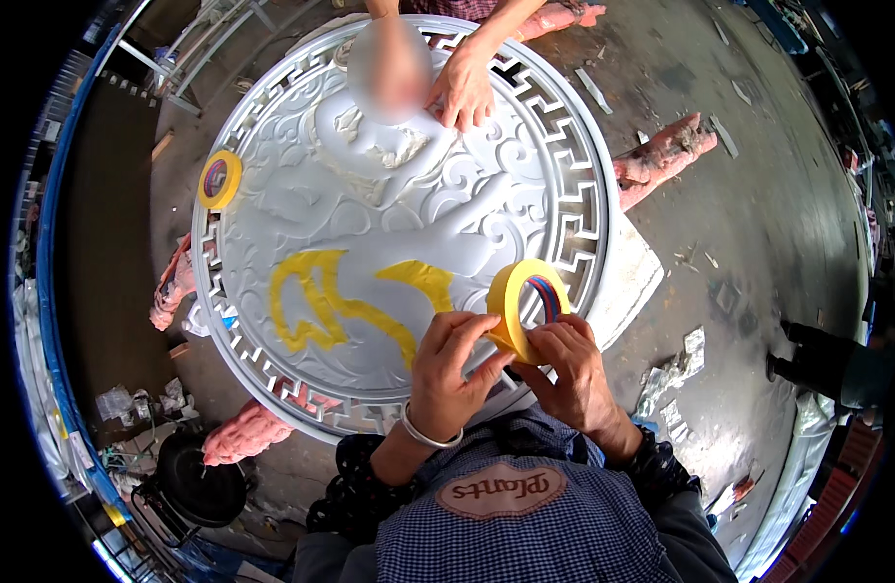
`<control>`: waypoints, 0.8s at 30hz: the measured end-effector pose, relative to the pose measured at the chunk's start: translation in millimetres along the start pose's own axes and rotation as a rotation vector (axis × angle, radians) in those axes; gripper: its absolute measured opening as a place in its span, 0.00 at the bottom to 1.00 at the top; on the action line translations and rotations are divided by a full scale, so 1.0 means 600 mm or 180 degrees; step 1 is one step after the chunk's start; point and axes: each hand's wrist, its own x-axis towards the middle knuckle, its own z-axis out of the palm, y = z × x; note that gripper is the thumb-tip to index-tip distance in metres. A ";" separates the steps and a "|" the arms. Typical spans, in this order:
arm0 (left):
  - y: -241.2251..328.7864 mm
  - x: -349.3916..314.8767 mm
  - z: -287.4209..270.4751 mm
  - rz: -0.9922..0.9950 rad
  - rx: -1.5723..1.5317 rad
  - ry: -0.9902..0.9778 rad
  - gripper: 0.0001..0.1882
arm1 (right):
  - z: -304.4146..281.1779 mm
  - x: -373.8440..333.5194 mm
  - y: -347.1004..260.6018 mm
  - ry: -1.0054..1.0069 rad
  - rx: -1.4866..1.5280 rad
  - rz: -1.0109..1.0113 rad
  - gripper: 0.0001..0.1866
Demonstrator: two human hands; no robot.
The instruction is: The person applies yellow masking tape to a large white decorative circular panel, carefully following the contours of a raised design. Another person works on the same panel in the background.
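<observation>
While both hands worked at the near rim of the round white relief panel (399,204), left hand (450,374) and right hand (569,374) pinched a yellow tape roll (525,303); judged step: freeing the tape end, precise fingertip work. Spare tape roll (219,180) sat on the panel's left rim.

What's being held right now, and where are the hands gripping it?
A roll of yellow masking tape, held by both hands at its lower outer edge: left hand fingertips on the near-left side, right hand on the lower rim.

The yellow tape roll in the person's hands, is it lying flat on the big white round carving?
No, the yellow tape roll is held up by the left hand and right hand at the white round carving's near edge.
</observation>
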 end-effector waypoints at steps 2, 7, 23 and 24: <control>-0.001 -0.005 -0.003 -0.0128 -0.0098 -0.0118 0.17 | -0.006 -0.001 -0.006 -0.0009 -0.0019 -0.0064 0.21; 0.013 -0.015 -0.019 -0.0029 -0.0060 -0.0159 0.10 | -0.020 0.001 -0.024 0.0071 0.0009 0.0180 0.27; 0.014 -0.022 -0.017 -0.0577 -0.0323 -0.0466 0.12 | -0.005 0.003 -0.023 0.0030 0.0216 0.0127 0.13; 0.010 -0.027 -0.014 -0.0521 -0.0281 -0.0436 0.12 | -0.007 0.004 -0.028 -0.0002 0.0184 0.0171 0.13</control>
